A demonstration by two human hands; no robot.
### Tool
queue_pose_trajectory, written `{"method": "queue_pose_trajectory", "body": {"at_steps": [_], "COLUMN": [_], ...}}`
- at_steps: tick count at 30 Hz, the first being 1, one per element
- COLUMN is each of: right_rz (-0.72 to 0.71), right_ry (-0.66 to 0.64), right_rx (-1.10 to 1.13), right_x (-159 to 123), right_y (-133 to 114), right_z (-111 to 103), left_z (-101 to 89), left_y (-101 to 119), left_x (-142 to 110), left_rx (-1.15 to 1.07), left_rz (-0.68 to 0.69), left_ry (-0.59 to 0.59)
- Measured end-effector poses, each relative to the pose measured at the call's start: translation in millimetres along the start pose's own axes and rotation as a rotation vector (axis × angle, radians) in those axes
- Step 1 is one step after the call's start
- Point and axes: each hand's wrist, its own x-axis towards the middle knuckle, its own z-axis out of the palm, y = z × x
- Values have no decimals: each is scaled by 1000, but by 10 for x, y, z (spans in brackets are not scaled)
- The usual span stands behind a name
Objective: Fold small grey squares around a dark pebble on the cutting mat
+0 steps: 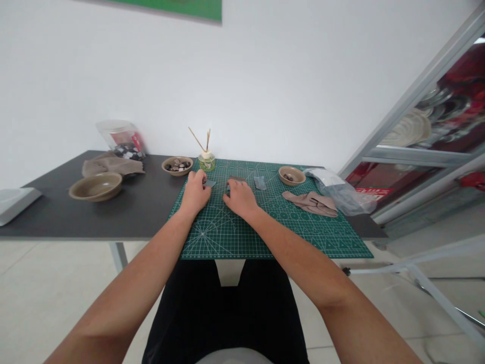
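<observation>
My left hand point(195, 192) is over the green cutting mat point(220, 237), its fingers closed around a small flat grey piece point(209, 183) whose corner sticks out to the right. To the right of it, my right hand point(241, 197) is curled low over the mat, thumb and fingers bent together. Something greyish shows under its fingertips, too small to make out. A flat brownish piece point(238, 178) lies just beyond its knuckles. Further right on the mat is a small clear plastic bag point(259, 182).
A bowl of dark and tan chips point(177, 166) and a reed diffuser point(206, 162) stand behind my left hand. At right are a small bowl point(292, 175), a brown cloth point(312, 203) and a plastic bag point(343, 194). A larger bowl point(96, 187) stands left.
</observation>
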Motion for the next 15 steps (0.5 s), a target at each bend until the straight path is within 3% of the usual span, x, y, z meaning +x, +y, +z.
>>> {"method": "queue_pose_trajectory", "body": {"at_steps": [8, 15], "right_rz": [58, 36], "right_ry": [-114, -150], "right_rx": [-97, -174], "right_x": [188, 318], "right_y": [86, 130], "right_z": [39, 5], "left_z": [-35, -8], "left_y": [93, 81], "left_x": [-12, -30], "left_rx": [233, 321], "left_rz": [-151, -183], "left_ry": [-128, -125]}}
